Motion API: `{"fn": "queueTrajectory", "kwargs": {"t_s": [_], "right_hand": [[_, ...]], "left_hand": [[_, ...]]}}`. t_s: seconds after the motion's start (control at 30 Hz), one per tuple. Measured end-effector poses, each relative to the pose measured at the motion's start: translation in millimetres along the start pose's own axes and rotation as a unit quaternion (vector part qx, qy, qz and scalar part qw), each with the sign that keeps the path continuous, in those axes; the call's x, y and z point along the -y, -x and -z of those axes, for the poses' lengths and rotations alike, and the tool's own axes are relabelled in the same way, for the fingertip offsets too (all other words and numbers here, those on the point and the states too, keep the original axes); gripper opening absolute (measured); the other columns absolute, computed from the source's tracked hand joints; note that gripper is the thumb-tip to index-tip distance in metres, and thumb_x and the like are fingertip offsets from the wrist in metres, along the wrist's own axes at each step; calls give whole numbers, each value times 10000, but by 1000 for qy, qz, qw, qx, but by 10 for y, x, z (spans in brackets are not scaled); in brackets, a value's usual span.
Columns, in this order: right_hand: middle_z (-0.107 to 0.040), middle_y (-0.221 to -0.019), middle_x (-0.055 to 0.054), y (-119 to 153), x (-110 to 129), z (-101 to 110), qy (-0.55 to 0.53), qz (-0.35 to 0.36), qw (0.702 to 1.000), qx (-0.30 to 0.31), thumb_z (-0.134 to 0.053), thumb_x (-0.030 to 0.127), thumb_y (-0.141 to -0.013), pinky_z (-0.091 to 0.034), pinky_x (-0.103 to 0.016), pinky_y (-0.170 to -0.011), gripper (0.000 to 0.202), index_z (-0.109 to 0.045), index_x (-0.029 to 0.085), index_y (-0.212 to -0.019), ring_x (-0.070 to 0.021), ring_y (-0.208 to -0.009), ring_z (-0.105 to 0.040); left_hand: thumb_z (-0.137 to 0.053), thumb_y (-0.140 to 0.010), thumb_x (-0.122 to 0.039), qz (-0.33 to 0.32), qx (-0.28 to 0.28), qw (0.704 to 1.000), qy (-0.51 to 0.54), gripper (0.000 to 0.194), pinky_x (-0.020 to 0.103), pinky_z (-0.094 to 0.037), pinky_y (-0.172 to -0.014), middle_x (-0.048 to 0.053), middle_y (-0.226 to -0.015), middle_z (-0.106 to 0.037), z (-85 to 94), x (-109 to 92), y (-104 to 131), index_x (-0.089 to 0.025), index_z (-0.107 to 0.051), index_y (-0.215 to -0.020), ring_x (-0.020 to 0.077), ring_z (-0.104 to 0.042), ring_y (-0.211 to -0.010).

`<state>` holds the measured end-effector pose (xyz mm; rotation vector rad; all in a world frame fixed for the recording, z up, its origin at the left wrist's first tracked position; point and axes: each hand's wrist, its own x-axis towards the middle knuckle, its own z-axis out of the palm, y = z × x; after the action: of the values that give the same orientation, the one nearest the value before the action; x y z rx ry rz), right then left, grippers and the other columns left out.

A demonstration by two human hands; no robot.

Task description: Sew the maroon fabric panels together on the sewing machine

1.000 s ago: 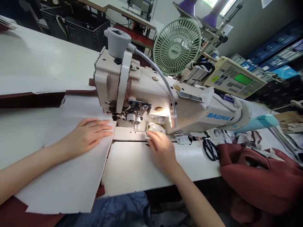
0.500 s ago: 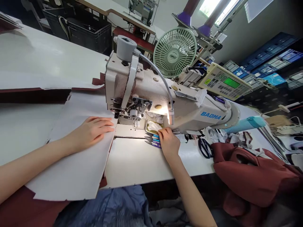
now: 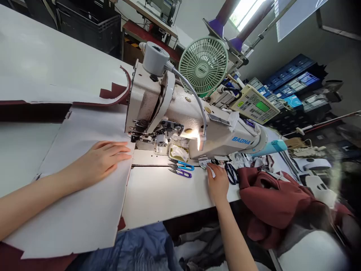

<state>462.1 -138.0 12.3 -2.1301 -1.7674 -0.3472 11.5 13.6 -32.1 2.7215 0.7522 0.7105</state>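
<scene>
My left hand (image 3: 103, 162) lies flat, fingers stretched out, on a white-backed sheet (image 3: 81, 214) left of the sewing machine (image 3: 180, 109). At the right of the machine bed, my right hand (image 3: 217, 180) has its fingertips on a small white label or paper (image 3: 203, 162); whether they grip it is hard to tell. Two thread snips, one blue (image 3: 184, 166) and one purple (image 3: 183, 173), lie left of that hand, below a small tray (image 3: 179, 153) with white bits in it. Black-handled scissors (image 3: 231, 174) rest just right of the hand.
Dark red fabric (image 3: 270, 195) is heaped at the table's right end. A green fan (image 3: 203, 67) and a control panel (image 3: 255, 104) stand behind the machine. Black crates (image 3: 90, 32) are at the back left. A lamp (image 3: 201, 141) shines by the needle area.
My right hand has moved right, off the snips, which now lie uncovered on the table. My left hand remains flat on the sheet. The camera view has shifted.
</scene>
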Motion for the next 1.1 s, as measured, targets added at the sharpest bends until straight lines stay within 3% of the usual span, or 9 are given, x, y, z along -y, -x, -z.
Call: {"fn": "queueTrajectory", "kwargs": {"t_s": [0.17,0.33,0.43,0.53,0.67,0.8,0.9,1.0,1.1], "right_hand": [[-764,-1034,-112,42,-267,-88,6,3,1000,-9,-454,391,-1020,-479,-411,-872,414,-782,139,-1033,-264,-926,-608],[-756,-996,-100,86,-168,-7,-15,9,999,-37,-491,414,-1014,-491,-417,-857,388,-787,167,-975,-259,-923,-619],[-749,-950,-77,134,198,97,-79,33,996,-37,-544,379,-1004,-522,-386,-818,292,-770,201,-956,-236,-896,-653],[-745,-984,-55,110,835,82,-153,97,983,11,-551,286,-1012,-541,-334,-832,202,-746,233,-1005,-197,-929,-683],[-743,-934,-28,-154,1750,-164,-133,254,958,27,-505,169,-1019,-506,-258,-713,241,-728,223,-948,-137,-824,-673],[-712,-943,-53,-511,2352,-451,-27,369,928,42,-483,150,-1016,-426,-271,-567,235,-703,188,-942,-151,-787,-627],[-684,-915,-75,-610,2516,-579,5,412,907,91,-481,120,-998,-408,-289,-542,221,-693,173,-964,-176,-789,-604],[-691,-916,-97,-530,2470,-636,-9,413,904,106,-469,152,-1015,-443,-313,-589,235,-703,144,-1020,-196,-798,-596],[-709,-1099,-146,-393,2314,-639,-83,406,905,91,-480,311,-1043,-492,-359,-718,321,-665,110,-1212,-223,-908,-604]], "left_hand": [[-399,-942,-193,8,-4,1000,9,383,397,-384,-1048,-16,-1345,-642,-36,15,21,-319,-634,-1217,235,-540,-1311],[-399,-942,-186,14,8,1000,8,388,403,-379,-1050,-15,-1350,-635,-20,-2,18,-315,-632,-1225,239,-545,-1306],[-404,-941,-184,12,8,1000,5,382,403,-392,-1037,-11,-1341,-641,-5,-10,3,-312,-640,-1214,244,-551,-1298],[-407,-941,-178,6,12,1000,-8,371,417,-410,-1031,7,-1329,-649,24,-23,-23,-296,-644,-1202,250,-561,-1287],[-416,-940,-138,-7,23,999,-30,366,431,-440,-1036,46,-1327,-643,78,-61,-54,-255,-616,-1223,250,-575,-1267],[-467,-928,-116,-1,-55,998,-40,514,430,-475,-1055,172,-1413,-539,113,-113,-71,-153,-433,-1439,278,-529,-1312],[-501,-914,-102,1,-96,994,-54,628,452,-447,-1101,189,-1432,-514,109,-127,-77,-145,-342,-1520,300,-476,-1366],[-472,-928,-105,-17,-50,997,-64,523,413,-465,-1059,108,-1320,-634,89,-109,-78,-197,-483,-1443,257,-580,-1234],[-439,-937,-108,-28,-7,997,-71,454,392,-468,-1040,73,-1288,-664,86,-96,-80,-206,-578,-1358,235,-601,-1185]]}}
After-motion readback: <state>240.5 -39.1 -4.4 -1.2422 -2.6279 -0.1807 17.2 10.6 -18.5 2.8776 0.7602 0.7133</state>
